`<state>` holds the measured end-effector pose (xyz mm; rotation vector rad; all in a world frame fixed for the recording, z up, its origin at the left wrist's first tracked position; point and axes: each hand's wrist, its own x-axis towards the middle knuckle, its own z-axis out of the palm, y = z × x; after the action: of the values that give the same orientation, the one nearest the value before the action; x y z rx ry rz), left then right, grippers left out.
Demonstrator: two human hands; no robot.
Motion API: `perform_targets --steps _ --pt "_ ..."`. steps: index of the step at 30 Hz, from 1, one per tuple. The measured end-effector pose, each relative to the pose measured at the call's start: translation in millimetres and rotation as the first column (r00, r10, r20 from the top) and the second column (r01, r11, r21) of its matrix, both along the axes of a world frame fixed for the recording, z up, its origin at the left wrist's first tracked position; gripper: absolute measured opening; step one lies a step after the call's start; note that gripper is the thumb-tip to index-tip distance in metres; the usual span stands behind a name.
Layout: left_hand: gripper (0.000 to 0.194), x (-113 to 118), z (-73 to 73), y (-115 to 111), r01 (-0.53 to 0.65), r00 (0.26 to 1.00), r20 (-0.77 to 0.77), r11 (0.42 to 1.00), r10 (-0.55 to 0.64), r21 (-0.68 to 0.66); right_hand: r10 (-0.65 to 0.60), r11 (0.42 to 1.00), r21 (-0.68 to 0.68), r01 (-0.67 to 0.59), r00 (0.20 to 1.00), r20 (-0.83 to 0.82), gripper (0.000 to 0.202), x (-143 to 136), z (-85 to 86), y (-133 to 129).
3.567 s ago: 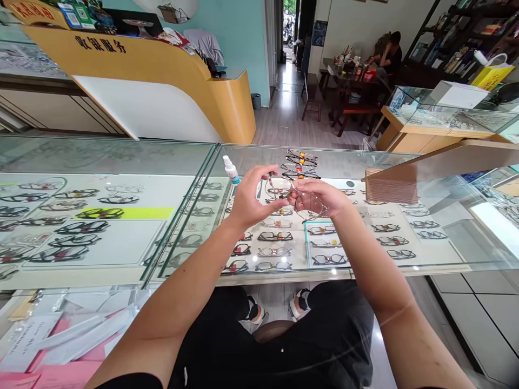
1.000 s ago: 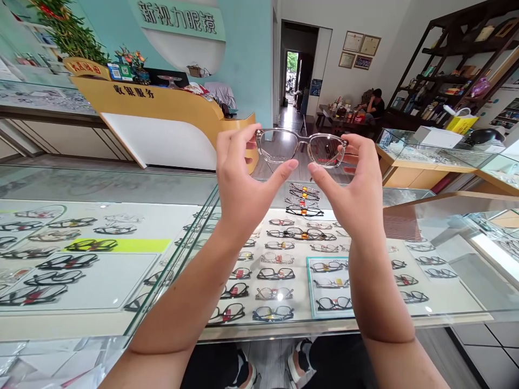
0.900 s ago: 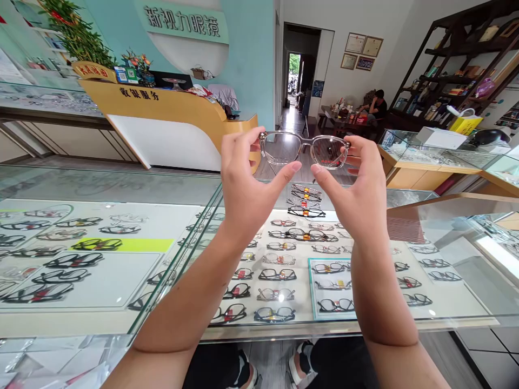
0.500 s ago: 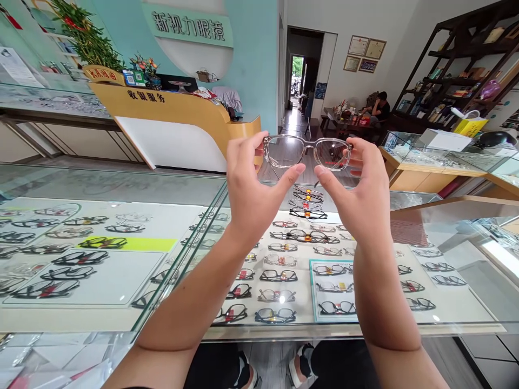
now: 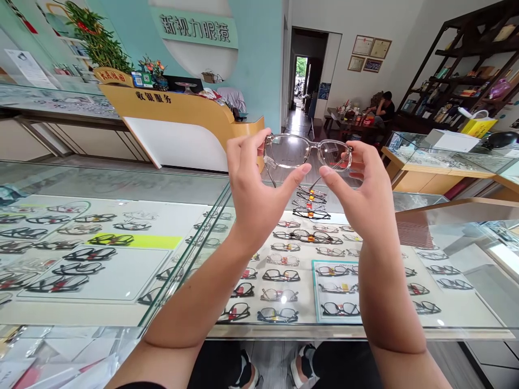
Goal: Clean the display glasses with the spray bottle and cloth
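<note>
A pair of eyeglasses (image 5: pixel 314 145) with a clear, greyish frame is held up in front of me, above the glass counter. My left hand (image 5: pixel 259 178) grips its left end, fingers at the outer corner and thumb pointing inward below the lens. At the other end, my right hand (image 5: pixel 360 183) holds the right corner the same way. Both thumb tips lie near the lower rims, close to the middle. The temples hang down, partly hidden behind my hands. Below, a stack of eyeglasses (image 5: pixel 311 204) lies on the counter, with rows of more frames under the glass.
The glass display counter (image 5: pixel 284 330) spans the foreground, with a second section of frames at left. A yellow-and-white cashier desk (image 5: pixel 174 124) stands beyond. Another person (image 5: pixel 385 108) sits at a far table. A white box (image 5: pixel 452 140) rests on the right-hand counter.
The eyeglasses have tilted slightly, so a temple shows more below the left lens. Both hands keep their hold. The whole scene has shifted a little to the right in view.
</note>
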<state>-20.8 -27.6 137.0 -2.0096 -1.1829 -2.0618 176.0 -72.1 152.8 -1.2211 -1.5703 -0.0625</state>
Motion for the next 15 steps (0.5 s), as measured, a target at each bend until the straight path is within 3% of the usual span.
perform_targets --steps 15 --pt "0.073 -0.2 -0.1 1.0 -0.003 1.000 -0.001 0.999 0.003 0.045 0.046 0.998 -0.038 -0.048 0.998 -0.045 0.057 0.3 -0.8 4.8"
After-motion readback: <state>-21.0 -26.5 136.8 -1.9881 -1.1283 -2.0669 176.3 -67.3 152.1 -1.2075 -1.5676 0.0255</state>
